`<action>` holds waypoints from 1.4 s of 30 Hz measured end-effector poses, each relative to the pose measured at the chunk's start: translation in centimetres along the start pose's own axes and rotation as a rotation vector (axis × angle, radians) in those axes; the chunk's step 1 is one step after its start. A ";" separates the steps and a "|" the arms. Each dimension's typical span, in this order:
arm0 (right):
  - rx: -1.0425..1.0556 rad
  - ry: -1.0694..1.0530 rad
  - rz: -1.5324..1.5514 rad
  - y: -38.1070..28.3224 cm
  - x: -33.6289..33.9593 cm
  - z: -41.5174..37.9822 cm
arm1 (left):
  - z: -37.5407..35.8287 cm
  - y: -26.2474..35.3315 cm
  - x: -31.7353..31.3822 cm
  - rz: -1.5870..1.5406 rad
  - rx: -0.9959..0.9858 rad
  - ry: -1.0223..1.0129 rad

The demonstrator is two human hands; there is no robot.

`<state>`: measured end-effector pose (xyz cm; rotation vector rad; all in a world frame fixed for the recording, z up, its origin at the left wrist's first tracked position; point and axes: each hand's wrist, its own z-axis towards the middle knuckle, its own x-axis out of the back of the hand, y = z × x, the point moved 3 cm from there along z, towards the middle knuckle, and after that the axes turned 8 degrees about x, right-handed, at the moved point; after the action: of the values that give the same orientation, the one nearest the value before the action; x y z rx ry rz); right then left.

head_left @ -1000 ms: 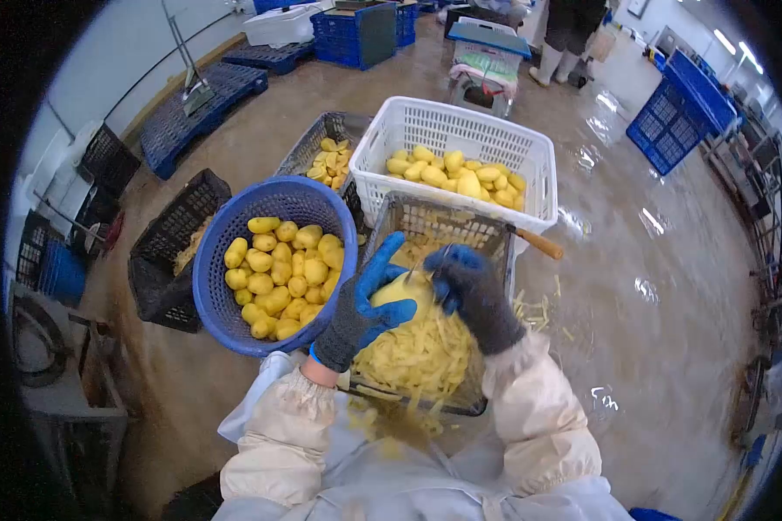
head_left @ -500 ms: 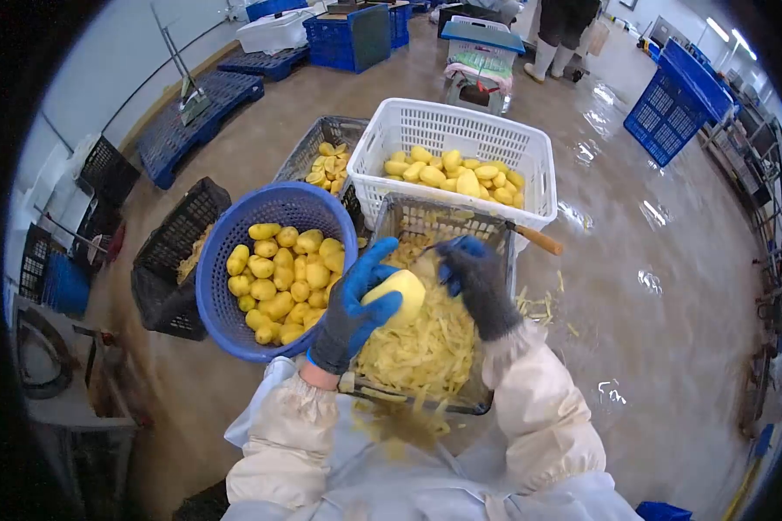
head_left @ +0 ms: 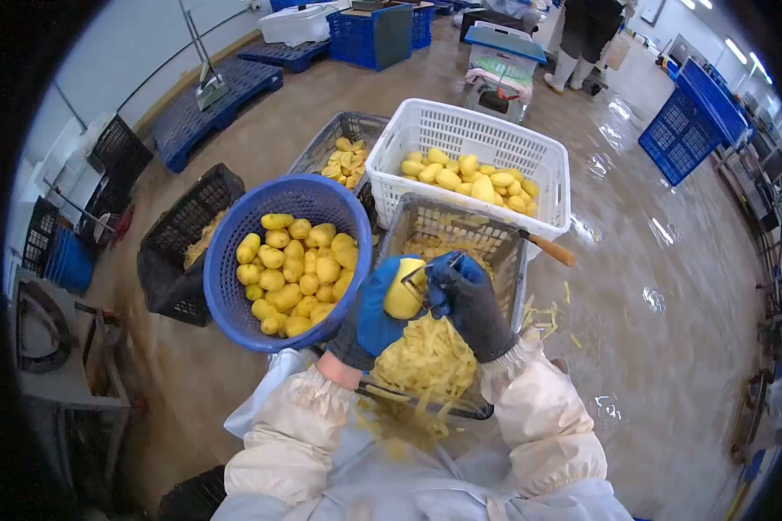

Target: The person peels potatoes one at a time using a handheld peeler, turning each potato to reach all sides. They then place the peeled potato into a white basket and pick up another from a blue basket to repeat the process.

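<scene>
My left hand (head_left: 377, 304), in a blue-coated glove, is closed around a pale yellow potato (head_left: 405, 293), mostly peeled. In my right hand (head_left: 466, 293), also gloved, is a peeler (head_left: 415, 280), its dark frame against the potato's right side. Much of the peeler is covered by my fingers. Below both hands a heap of peelings (head_left: 426, 360) fills the near part of a grey crate (head_left: 400, 227). To the left stands a purple-blue basket (head_left: 220, 286) of unpeeled potatoes (head_left: 297, 273). Beyond the grey crate a white crate (head_left: 530, 149) holds peeled potatoes (head_left: 465, 178).
A wooden handle (head_left: 549, 249) sticks out over the grey crate's right rim. Behind the basket a dark crate (head_left: 321, 143) holds cut yellow pieces (head_left: 346, 161). A black crate (head_left: 167, 252) stands left. Peel scraps (head_left: 543, 319) lie on the wet floor. A person (head_left: 582, 39) stands far back.
My right hand has come in against the potato with the peeler. The potato has turned more upright in my left hand. The whole view has shifted slightly.
</scene>
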<state>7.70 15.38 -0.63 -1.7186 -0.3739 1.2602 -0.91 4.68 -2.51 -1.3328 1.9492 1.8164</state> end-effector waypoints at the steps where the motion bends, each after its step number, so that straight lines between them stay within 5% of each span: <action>1: 0.068 -0.029 -0.208 -0.5 -0.7 -0.4 | 0.4 -0.3 0.7 -0.173 0.113 -0.026; 5: 0.108 -0.008 -0.462 -0.2 -1.1 -0.6 | 0.6 -1.5 1.2 -0.376 0.295 -0.134; 8: 0.386 0.342 -0.366 -1.8 4.9 2.8 | -1.1 -1.2 -0.7 -0.286 0.324 -0.174; 11: 0.271 0.259 -0.152 -3.3 4.2 2.7 | -0.6 -0.8 -1.0 -0.345 0.345 -0.224; 15: 0.266 -0.087 -0.550 -0.5 -0.7 -0.6 | 0.3 -1.1 0.9 -0.572 0.347 -0.023; 18: 0.386 0.329 -0.550 -3.4 3.0 1.7 | -0.3 -1.5 0.7 -0.481 0.423 -0.259; 21: 0.428 0.144 -0.239 -0.5 4.7 2.3 | 0.2 -1.3 1.1 -0.541 0.412 -0.193; 23: 0.252 -0.009 -0.290 -0.3 1.6 0.7 | 0.3 -1.3 1.4 -0.486 0.366 -0.161; 27: 0.410 0.394 -0.365 -3.2 7.6 3.7 | 0.0 -1.6 1.0 -0.541 0.447 -0.334; 29: 0.440 0.182 -0.306 -4.0 5.4 3.0 | 0.7 -1.9 2.2 -0.563 0.360 -0.160; 31: 0.257 0.148 -0.294 -3.1 2.4 1.4 | 1.2 -2.0 2.7 -0.549 0.311 -0.149; 35: 0.206 -0.004 -0.431 -0.9 0.0 -0.3 | 1.0 -0.9 1.3 -0.647 0.313 -0.065; 36: 0.317 -0.122 -0.584 0.2 -0.5 -0.7 | 1.1 -1.1 2.3 -0.651 0.341 -0.195; 38: 0.472 -0.275 -0.845 0.4 -2.0 -1.5 | 1.1 -1.5 2.5 -0.472 0.267 -0.111; 39: 0.469 -0.268 -0.846 0.1 -1.6 -1.2 | 1.1 -1.8 2.7 -0.297 0.198 -0.028; 40: 0.320 -0.083 -0.613 -0.5 -0.1 -0.1 | 0.7 -1.1 1.0 -0.325 0.253 -0.269; 42: 0.222 0.193 -0.397 -1.6 3.8 2.1 | -0.5 -1.1 0.0 -0.393 0.308 -0.261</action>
<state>7.91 19.92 -1.60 -1.4722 -0.4193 0.8092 0.02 4.42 -3.20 -1.2036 1.6125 1.3653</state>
